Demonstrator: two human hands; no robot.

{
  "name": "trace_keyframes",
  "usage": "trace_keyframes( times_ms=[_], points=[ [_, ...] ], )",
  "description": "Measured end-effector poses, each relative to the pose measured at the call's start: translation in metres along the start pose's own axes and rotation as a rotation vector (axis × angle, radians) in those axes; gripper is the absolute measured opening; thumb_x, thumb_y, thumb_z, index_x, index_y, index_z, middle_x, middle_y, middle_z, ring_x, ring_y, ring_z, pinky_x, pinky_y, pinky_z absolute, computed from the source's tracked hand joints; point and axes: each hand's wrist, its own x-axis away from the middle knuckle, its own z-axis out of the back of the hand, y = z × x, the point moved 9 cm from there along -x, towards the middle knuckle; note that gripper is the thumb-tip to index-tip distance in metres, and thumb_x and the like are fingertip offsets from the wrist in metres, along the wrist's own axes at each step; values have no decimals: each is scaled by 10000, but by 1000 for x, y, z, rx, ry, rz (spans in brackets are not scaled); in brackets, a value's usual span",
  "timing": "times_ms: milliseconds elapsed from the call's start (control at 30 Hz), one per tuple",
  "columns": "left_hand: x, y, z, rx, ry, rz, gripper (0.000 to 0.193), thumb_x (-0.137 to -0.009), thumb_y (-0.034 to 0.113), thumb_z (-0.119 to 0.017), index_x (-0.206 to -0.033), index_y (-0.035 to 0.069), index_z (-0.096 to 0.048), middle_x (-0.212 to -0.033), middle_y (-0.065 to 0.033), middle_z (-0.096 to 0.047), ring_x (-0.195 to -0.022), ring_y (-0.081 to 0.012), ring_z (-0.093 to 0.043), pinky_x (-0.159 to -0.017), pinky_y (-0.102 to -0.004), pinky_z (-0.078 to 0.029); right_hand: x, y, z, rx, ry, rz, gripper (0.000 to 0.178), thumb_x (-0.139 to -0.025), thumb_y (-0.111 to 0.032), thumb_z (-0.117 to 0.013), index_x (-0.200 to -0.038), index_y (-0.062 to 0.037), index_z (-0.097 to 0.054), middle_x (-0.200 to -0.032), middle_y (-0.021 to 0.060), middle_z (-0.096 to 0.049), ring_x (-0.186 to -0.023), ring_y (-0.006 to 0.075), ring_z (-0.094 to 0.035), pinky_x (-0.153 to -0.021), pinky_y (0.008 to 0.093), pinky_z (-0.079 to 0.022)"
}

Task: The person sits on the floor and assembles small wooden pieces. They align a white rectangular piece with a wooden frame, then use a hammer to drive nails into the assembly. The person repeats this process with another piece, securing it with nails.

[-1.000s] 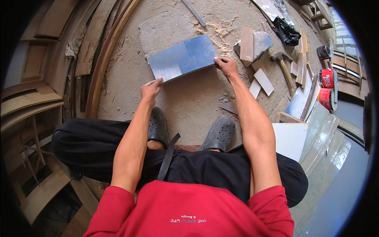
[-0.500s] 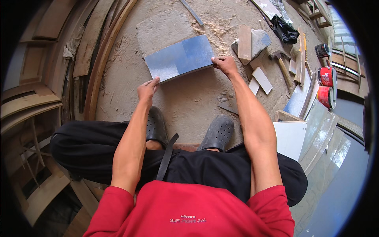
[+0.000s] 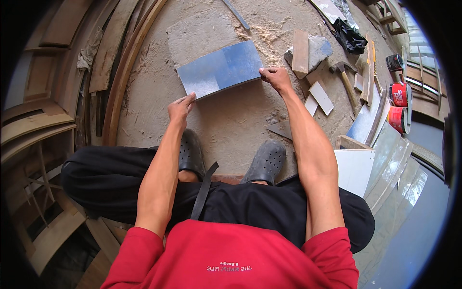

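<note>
A flat rectangular board [image 3: 221, 69] with a blue and grey surface is held out in front of me, slightly tilted, its right end farther away than its left. My left hand [image 3: 181, 108] grips its near left corner, thumb on the upper face. At the near right corner my right hand [image 3: 276, 79] pinches the edge between thumb and fingers. The fingers beneath the board are hidden. A flat pale slab [image 3: 199, 33] lies on the floor just beyond it.
Right of the board lie a wood block [image 3: 300, 50] on a stone [image 3: 318, 49], a hammer [image 3: 347, 82] and white offcuts [image 3: 321, 98]. Red cans [image 3: 397, 119] stand farther right, near a black plastic bag [image 3: 350, 37]. Long planks [image 3: 113, 48] line the left side. A metal strip [image 3: 236, 14] lies ahead.
Almost nothing differs. The board and both hands sit a touch farther right in the picture, with the same grip, and the surroundings have shifted slightly too.
</note>
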Motion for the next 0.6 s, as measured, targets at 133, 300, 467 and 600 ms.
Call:
trace_keyframes(
  times_ms=[133, 300, 467, 600],
  points=[
    [-4, -1, 2, -4, -43, 13, 307, -864, 123, -730, -1037, -119, -658, -976, -110, -696, -897, -174, -661, -833, -273, -566, -1, 3, -3, -126, -35, 5, 338, -830, -320, -737, -926, 4, -749, -718, 33, -687, -664, 94, -616, -628, 243, -469],
    [-7, 0, 6, -78, -59, 23, 324, -862, 149, -736, -1047, -107, -663, -975, -106, -689, -883, -165, -656, -826, -271, -565, 8, 3, -5, -321, -93, -23, 281, -858, -182, -733, -986, 67, -715, -813, 62, -691, -700, 107, -626, -637, 221, -492],
    [-7, 2, 6, -133, -72, 45, 357, -859, 186, -740, -1060, -99, -665, -977, -109, -692, -892, -168, -659, -842, -287, -565, 11, 3, -3, -311, -95, -74, 304, -871, -207, -730, -975, 78, -701, -864, 81, -685, -763, 139, -652, -718, 258, -550],
    [-7, 3, 5, -162, -102, 47, 365, -859, 199, -741, -1059, -97, -667, -992, -114, -693, -917, -174, -659, -856, -302, -563, 13, 2, -1, -313, -96, -80, 307, -881, -206, -724, -972, 85, -694, -897, 99, -685, -790, 157, -665, -755, 270, -573]
  ],
)
